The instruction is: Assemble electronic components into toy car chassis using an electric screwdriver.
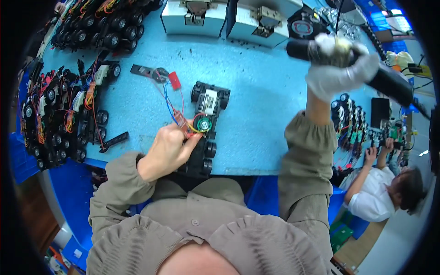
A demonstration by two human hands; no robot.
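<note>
A black toy vehicle chassis (pixel 208 146) with wheels lies on the light blue table in front of me. My left hand (pixel 167 149), bare, is closed at its left side, pinching a small circuit board (pixel 180 120) with coloured wires. Beside the fingertips, a round green-rimmed part (pixel 203 123) sits on the chassis. The wires run up to a red tab (pixel 174 80) and a round part on a black strip (pixel 142 70). High at the right, my right hand (pixel 341 75), in a white glove, is wrapped round a black electric screwdriver (pixel 389 82), slightly blurred.
Many wired black chassis (pixel 59 114) crowd the table's left side, with more (pixel 96 27) behind them. Two white boxes with metal fixtures (pixel 195 23) stand along the back. Farther right are more chassis (pixel 348 119) and a co-worker in a white shirt (pixel 373 195).
</note>
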